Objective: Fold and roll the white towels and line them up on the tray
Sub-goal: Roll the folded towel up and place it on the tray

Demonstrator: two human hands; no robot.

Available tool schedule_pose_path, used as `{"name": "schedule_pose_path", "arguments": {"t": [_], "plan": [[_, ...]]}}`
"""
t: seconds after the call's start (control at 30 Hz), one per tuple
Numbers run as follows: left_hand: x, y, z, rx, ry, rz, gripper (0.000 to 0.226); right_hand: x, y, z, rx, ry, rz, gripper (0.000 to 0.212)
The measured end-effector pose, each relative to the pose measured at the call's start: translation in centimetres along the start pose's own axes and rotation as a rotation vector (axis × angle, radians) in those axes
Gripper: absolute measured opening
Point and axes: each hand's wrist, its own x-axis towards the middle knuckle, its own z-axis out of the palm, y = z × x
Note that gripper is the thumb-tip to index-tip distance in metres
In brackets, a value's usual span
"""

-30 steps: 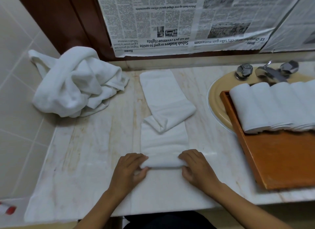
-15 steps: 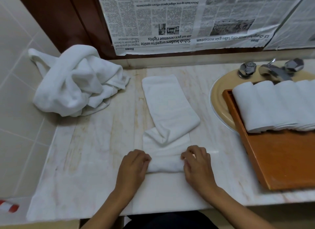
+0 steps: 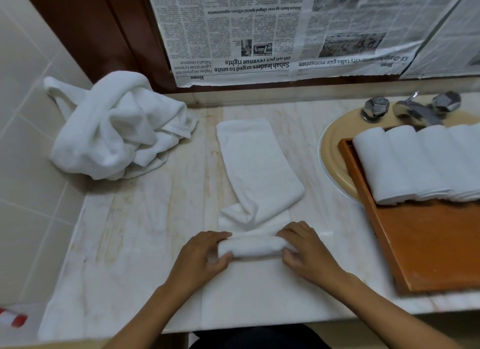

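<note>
A folded white towel (image 3: 255, 164) lies lengthwise on the marble counter (image 3: 135, 218), its near end wound into a short roll (image 3: 250, 246). My left hand (image 3: 204, 257) grips the roll's left end and my right hand (image 3: 304, 252) grips its right end. The flat part beyond the roll has a loose fold bunched across it. On the right an orange wooden tray (image 3: 428, 247) rests over the sink and carries several rolled white towels (image 3: 415, 161) side by side along its far part.
A heap of unfolded white towels (image 3: 114, 130) sits at the back left against the tiled wall. A beige sink basin (image 3: 331, 151) with chrome taps (image 3: 413, 108) lies under the tray. Newspaper (image 3: 285, 29) covers the wall behind. A red-and-white object (image 3: 13, 318) shows at the lower left.
Both hands have rolled the towel's near end away from me, so the roll is thicker and the flat part shorter. The pile and the tray have not moved.
</note>
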Motion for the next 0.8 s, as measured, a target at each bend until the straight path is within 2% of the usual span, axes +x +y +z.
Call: {"name": "schedule_pose_path", "arguments": {"t": [0.07, 0.13, 0.23, 0.27, 0.33, 0.4, 0.47, 0.53, 0.63, 0.8], "plan": [[-0.4, 0.3, -0.2, -0.12, -0.083, -0.08, 0.037, -0.2, -0.2, -0.3, 0.136, -0.05, 0.121, 0.038], [-0.7, 0.7, -0.2, -0.155, -0.12, -0.07, 0.03, -0.3, -0.4, -0.4, 0.195, -0.09, 0.204, 0.051], [-1.1, 0.7, 0.2, -0.156, -0.125, -0.029, 0.027, 0.5, -0.6, -1.0, 0.127, -0.192, 0.226, 0.049], [-1.2, 0.7, 0.2, -0.161, -0.127, -0.031, 0.027, 1.1, -0.8, -1.4, 0.126, -0.171, 0.229, 0.044], [-1.2, 0.7, 0.2, -0.163, -0.142, -0.023, 0.028, 2.4, -1.1, -1.9, 0.108, -0.015, 0.179, 0.039], [-1.0, 0.7, 0.2, -0.17, -0.159, -0.023, 0.028, 4.1, -1.6, -2.0, 0.003, 0.095, 0.105, 0.042], [-0.8, 0.7, 0.0, -0.17, -0.175, -0.032, 0.029, 6.1, -2.3, -1.8, -0.104, 0.01, 0.106, 0.058], [-0.7, 0.5, -0.2, -0.171, -0.196, -0.044, 0.029, 8.3, -2.8, -1.3, -0.181, -0.171, 0.158, 0.073], [-0.6, 0.6, -0.2, -0.198, -0.223, -0.056, 0.03, 11.3, -2.7, -0.1, -0.313, -0.318, 0.194, 0.062], [-0.6, 0.5, -0.2, -0.215, -0.229, -0.07, 0.028, 16.6, -2.4, 1.2, -0.46, -0.435, 0.269, 0.073]]}}
